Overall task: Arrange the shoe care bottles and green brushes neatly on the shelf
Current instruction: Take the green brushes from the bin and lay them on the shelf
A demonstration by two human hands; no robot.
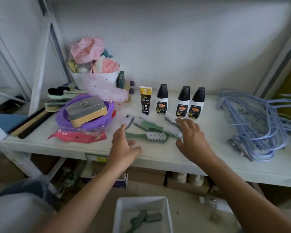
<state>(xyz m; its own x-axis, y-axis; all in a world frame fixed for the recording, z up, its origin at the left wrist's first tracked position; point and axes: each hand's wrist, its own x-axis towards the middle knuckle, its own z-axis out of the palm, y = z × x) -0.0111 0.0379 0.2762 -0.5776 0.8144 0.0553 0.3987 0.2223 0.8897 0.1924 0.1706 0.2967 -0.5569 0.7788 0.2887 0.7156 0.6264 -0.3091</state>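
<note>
Down at 6 o'clock a white plastic bin [119, 214] is holding one green plastic brush [139, 219]. Past it, the left hand [123, 145] and right hand [191, 138] are hovering spread-fingered, gripping nothing, at 9 and 3 o'clock of the green white-bristled brushes [156, 136] lying jumbled on the white shelf [158, 157]. At 12 o'clock behind those, a black yellow-capped tube [145, 102] and three white black-capped bottles [183, 105] are standing in a row.

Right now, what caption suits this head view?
Left hand and right hand reach, open, over green brushes lying before a tube and three shoe care bottles on the shelf.
</note>
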